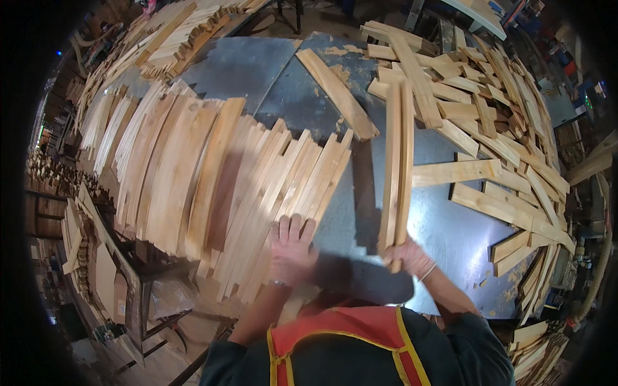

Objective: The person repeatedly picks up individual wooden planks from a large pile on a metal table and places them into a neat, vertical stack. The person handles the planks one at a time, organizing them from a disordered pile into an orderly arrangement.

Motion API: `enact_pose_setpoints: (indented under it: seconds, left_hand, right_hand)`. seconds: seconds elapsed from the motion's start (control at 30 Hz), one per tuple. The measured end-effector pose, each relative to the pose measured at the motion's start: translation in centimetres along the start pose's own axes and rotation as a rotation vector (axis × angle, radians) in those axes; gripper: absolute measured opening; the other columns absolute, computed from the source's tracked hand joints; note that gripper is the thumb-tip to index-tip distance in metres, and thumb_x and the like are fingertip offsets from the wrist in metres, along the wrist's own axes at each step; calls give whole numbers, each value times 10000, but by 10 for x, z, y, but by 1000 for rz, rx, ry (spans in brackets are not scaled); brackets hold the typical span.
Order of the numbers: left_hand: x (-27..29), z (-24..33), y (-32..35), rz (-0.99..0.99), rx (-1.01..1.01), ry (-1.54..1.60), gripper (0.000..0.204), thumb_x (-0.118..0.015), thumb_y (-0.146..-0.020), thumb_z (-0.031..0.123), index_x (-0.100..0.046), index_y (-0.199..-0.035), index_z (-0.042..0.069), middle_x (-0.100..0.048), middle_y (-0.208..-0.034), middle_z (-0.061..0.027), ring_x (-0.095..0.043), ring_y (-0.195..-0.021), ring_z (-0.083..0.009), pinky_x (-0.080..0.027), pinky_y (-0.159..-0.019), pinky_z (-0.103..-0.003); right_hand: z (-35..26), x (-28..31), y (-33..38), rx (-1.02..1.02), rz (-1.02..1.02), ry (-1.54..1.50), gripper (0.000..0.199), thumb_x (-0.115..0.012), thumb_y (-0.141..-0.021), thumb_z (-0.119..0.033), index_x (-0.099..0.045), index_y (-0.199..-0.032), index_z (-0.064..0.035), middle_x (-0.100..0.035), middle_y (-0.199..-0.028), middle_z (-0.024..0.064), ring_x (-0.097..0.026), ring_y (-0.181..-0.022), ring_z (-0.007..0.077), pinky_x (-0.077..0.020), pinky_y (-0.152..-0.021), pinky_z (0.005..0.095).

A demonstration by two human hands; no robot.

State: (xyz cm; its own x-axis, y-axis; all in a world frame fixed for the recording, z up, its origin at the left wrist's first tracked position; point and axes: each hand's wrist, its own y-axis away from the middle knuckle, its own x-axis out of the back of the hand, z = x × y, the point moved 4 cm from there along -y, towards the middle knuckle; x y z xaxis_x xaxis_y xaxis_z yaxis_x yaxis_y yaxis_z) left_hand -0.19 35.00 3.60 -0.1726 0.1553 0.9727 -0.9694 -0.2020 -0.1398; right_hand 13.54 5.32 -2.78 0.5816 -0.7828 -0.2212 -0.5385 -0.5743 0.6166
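My left hand (293, 249), in a pale work glove, lies flat with fingers stretched on the near ends of a row of narrow wood strips (283, 186) set side by side. In my right hand (411, 257), also gloved, are a couple of long wooden boards (396, 167), gripped at their near end. They rise away from me above the metal tabletop (341, 219); how many boards there are I cannot tell. Left of the strips stand wider boards (170, 174) in a row. A single board (338, 93) lies slanted at the far middle.
A jumbled heap of loose boards (463, 112) covers the right side of the table. More stacked wood (187, 42) lies at the far left. A metal frame (138, 289) stands at the near left, and a ribbed hose (602, 251) hangs at the right edge.
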Motion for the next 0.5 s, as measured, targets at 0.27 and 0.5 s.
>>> enact_pose_setpoints:
  seconds: [0.27, 0.5]
  left_hand:
    - [-9, 29, -32, -254, 16, 49, 882, -732, -786, 602, -545, -1461, 67, -488, -1458, -118, -388, -1430, -315, -227, -1260, -523]
    - [-7, 12, -27, -29, -130, 51, 731, -722, -738, 420, -590, -1377, 90, -544, -1384, -99, -475, -1343, -296, -323, -1181, -513]
  right_hand:
    - [57, -207, 25, -209, -371, 540, 640, -806, -906, -410, -629, -1414, -63, -750, -1238, 215, -706, -1190, 349, -529, -1024, 418]
    - [-102, -82, -82, 39, -600, 462, 525, -762, -1001, -248, -643, -1449, -1, -730, -1217, 78, -676, -1112, 163, -558, -994, 329]
